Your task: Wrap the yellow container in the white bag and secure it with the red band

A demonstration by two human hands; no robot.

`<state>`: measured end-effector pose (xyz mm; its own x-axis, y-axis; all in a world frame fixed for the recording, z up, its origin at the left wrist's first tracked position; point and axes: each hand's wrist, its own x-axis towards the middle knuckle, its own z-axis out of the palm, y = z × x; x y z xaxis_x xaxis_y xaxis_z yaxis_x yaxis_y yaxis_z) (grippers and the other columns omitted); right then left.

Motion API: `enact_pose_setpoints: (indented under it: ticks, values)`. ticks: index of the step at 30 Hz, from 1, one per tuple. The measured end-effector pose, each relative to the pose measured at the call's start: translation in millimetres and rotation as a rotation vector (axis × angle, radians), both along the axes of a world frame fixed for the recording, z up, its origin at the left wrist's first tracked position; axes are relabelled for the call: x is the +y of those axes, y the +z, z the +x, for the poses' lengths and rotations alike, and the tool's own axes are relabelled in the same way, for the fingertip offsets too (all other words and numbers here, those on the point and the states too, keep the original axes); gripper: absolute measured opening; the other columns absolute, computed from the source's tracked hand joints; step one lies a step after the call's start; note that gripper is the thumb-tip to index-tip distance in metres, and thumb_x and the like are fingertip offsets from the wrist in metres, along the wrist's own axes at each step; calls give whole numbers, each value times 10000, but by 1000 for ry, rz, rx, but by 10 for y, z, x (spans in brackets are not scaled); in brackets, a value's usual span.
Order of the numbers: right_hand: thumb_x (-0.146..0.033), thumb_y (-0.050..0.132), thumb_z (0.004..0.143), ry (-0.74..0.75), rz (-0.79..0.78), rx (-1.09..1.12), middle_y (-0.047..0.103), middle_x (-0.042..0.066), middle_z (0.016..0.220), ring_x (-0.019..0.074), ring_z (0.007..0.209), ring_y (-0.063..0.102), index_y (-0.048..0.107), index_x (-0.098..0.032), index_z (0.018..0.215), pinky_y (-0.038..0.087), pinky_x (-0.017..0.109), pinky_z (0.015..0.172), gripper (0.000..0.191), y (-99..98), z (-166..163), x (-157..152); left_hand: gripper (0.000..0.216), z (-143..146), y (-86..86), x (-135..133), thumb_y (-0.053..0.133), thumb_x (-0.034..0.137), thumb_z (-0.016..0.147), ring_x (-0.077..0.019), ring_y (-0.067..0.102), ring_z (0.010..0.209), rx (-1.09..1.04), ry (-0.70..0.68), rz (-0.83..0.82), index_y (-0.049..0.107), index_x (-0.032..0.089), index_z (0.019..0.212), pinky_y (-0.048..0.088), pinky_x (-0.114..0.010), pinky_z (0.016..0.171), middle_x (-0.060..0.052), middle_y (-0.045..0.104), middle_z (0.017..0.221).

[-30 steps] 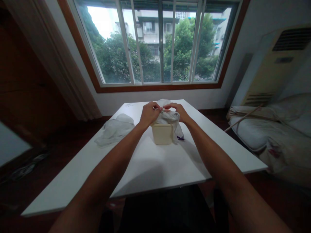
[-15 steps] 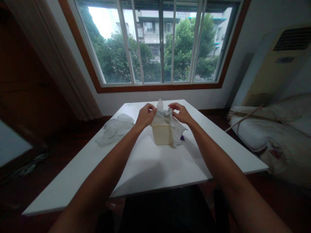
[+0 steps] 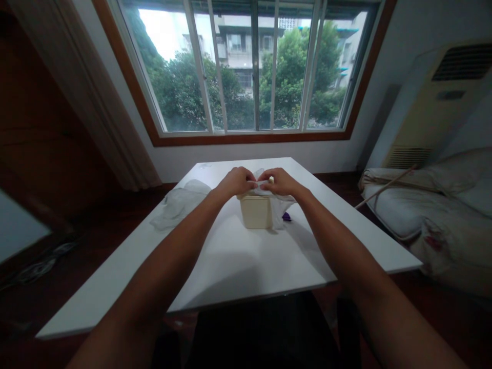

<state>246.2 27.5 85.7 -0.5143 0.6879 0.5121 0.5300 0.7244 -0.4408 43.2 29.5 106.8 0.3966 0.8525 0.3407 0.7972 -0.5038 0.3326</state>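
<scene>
A small cream plastic bin (image 3: 256,214) stands upright on the white table (image 3: 246,261). A thin whitish plastic bag (image 3: 280,209) lies over its top and hangs down its right side. Above the bin's rim, my left hand (image 3: 240,180) pinches the bag from the left. My right hand (image 3: 280,181) pinches it from the right, with the fingertips of both hands almost meeting. The bin's opening is hidden behind my hands and the bag. Just right of the bin lies a small purple item (image 3: 286,217), too small to make out.
Left of my left forearm, a crumpled pale plastic bag or sheet (image 3: 182,204) lies on the table. A window (image 3: 251,77) is beyond the far edge. On the right are a covered, padded piece of furniture (image 3: 415,205) with a thin stick (image 3: 384,188) and a standing air conditioner (image 3: 434,113).
Both hands have moved inward, closing the gap between them over the bin. The bag's upper part is now gathered between my fingers, and its right side hangs less widely.
</scene>
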Motion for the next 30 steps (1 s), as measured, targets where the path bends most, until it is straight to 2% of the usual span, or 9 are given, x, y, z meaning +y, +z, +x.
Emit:
enact_pose_setpoints:
  ticks: [4, 8, 10, 15, 18, 21, 26, 28, 30]
  values:
    - [-199, 594, 780, -242, 146, 232, 723, 48, 826, 176, 768, 631, 716, -161, 839, 478, 289, 757, 141, -115, 45, 119, 90, -88, 48, -25, 696, 281, 739, -212, 623, 720, -101, 115, 157, 748, 212, 715, 454, -318, 744, -59, 713, 731]
    - [-205, 570, 761, -494, 129, 331, 675, 25, 735, 170, 681, 582, 687, -172, 872, 477, 295, 717, 165, -239, 147, 232, 101, -191, 83, -113, 646, 271, 778, -220, 603, 718, -140, 252, 200, 703, 199, 736, 456, -330, 751, -71, 690, 728]
    - [-184, 545, 749, -463, 113, 326, 693, 34, 793, 177, 720, 599, 686, -176, 913, 486, 303, 742, 216, -245, 159, 230, 110, -174, 91, -151, 614, 271, 801, -224, 605, 732, -148, 270, 213, 690, 192, 798, 458, -339, 749, -77, 694, 768]
    - [-149, 521, 701, -73, 165, 295, 726, 58, 1014, 199, 915, 645, 687, -177, 1021, 494, 327, 876, 362, -111, 52, 123, 384, 10, 106, -115, 718, 337, 748, -204, 634, 763, -243, 73, 111, 663, 195, 1100, 470, -313, 739, -46, 725, 867]
    - [-189, 529, 705, -118, 167, 381, 722, 48, 903, 195, 857, 644, 690, -175, 882, 497, 329, 863, 240, -71, 33, 148, 287, 20, 118, -22, 737, 302, 731, -193, 625, 732, -159, 24, 121, 728, 194, 998, 471, -314, 767, -35, 711, 784]
    - [-253, 518, 724, -372, 88, 594, 685, 40, 790, 185, 747, 615, 648, -175, 816, 508, 318, 755, 178, -151, 145, 295, 172, -155, 113, 43, 661, 264, 781, -192, 614, 739, -159, 89, 228, 759, 190, 901, 468, -318, 798, -52, 705, 781]
    - [-324, 533, 744, -689, -167, 910, 643, 44, 733, 166, 658, 585, 612, -178, 811, 485, 272, 586, 179, -490, 516, 551, 287, -692, 19, 31, 525, 213, 807, -198, 594, 723, -182, 303, 348, 743, 176, 989, 469, -316, 783, -64, 694, 777]
    - [-338, 570, 735, -712, -284, 890, 643, 51, 717, 170, 616, 589, 620, -167, 858, 486, 275, 541, 216, -640, 672, 586, 297, -870, -38, 5, 533, 191, 776, -214, 602, 731, -137, 392, 321, 737, 180, 992, 471, -329, 785, -68, 688, 760]
    - [-354, 604, 740, -693, -310, 687, 669, 91, 756, 200, 638, 626, 638, -133, 964, 516, 307, 564, 316, -755, 799, 579, 313, -960, -85, -27, 561, 189, 758, -249, 624, 805, -89, 476, 327, 726, 188, 1024, 472, -363, 819, -92, 703, 823]
